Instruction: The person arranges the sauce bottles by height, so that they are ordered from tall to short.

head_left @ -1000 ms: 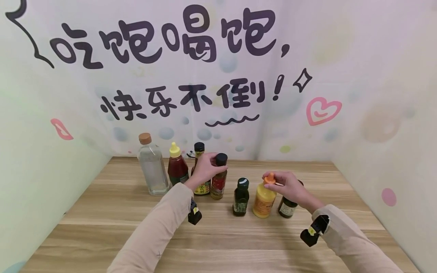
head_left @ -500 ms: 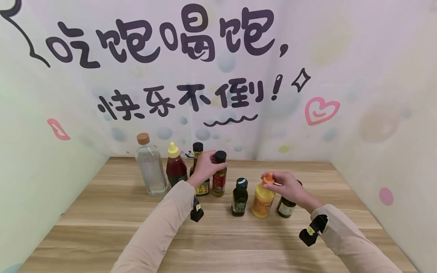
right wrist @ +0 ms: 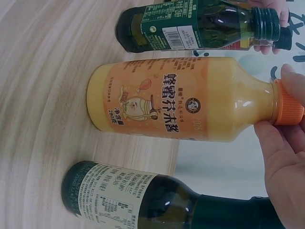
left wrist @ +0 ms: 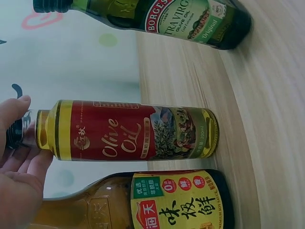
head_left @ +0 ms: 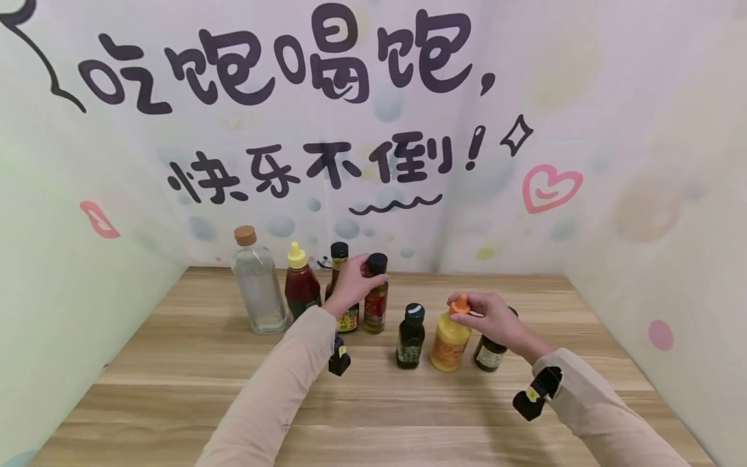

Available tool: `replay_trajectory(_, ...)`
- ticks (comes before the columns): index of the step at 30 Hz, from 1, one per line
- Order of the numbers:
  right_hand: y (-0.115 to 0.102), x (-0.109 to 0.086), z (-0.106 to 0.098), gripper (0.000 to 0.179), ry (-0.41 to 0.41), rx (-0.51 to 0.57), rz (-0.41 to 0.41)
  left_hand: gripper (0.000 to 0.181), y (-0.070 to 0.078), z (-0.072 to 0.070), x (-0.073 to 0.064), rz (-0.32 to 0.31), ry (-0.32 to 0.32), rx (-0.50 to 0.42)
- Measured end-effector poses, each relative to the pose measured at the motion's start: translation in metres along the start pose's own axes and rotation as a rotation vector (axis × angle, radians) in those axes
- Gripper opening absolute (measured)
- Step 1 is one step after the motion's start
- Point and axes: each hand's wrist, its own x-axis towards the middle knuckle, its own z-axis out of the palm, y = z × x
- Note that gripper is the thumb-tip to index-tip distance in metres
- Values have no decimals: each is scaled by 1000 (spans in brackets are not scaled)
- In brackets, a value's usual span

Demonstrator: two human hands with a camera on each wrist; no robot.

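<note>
My left hand [head_left: 352,286] holds a small olive oil bottle [head_left: 375,310] by its black-capped neck. Its red label reads "Olive Oil" in the left wrist view. The bottle is upright, just right of a soy sauce bottle [left wrist: 176,202]; whether its base touches the table cannot be told. My right hand [head_left: 493,318] pinches the orange cap [right wrist: 288,102] of a yellow honey mustard squeeze bottle [right wrist: 221,98], which stands on the table. Left of it stands a dark green Borges olive oil bottle [head_left: 411,340]. A dark bottle with a pale label [head_left: 489,353] stands on its right, partly behind my hand.
A clear bottle with a brown cap [head_left: 259,292] and a red sauce bottle with a yellow nozzle [head_left: 301,282] stand at the back left. The wooden table [head_left: 373,421] ends at a printed backdrop [head_left: 403,220], with pale walls at both sides.
My left hand has shifted the olive oil bottle slightly back, away from me, beside the soy sauce bottle. My right hand and the honey mustard bottle have stayed in place.
</note>
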Motion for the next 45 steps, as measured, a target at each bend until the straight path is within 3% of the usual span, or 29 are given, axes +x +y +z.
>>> replay_trajectory(5, 2, -1, -2, 32, 4, -3, 13, 39, 1, 2, 0, -23, -11, -25)
replay_trajectory(16, 0, -1, -1, 33, 3, 13, 27, 39, 2, 5, -4, -8, 9, -26)
replay_trajectory(19, 1, -1, 0, 33, 6, 16, 28, 46, 2, 5, -6, -19, 4, -22)
replay_trajectory(36, 2, 0, 2, 33, 8, 19, 12, 55, 7, -4, -8, -94, -70, 15)
replay_trajectory(45, 2, -1, 1, 33, 11, 17, 22, 61, 6, -8, -11, -75, -120, 19)
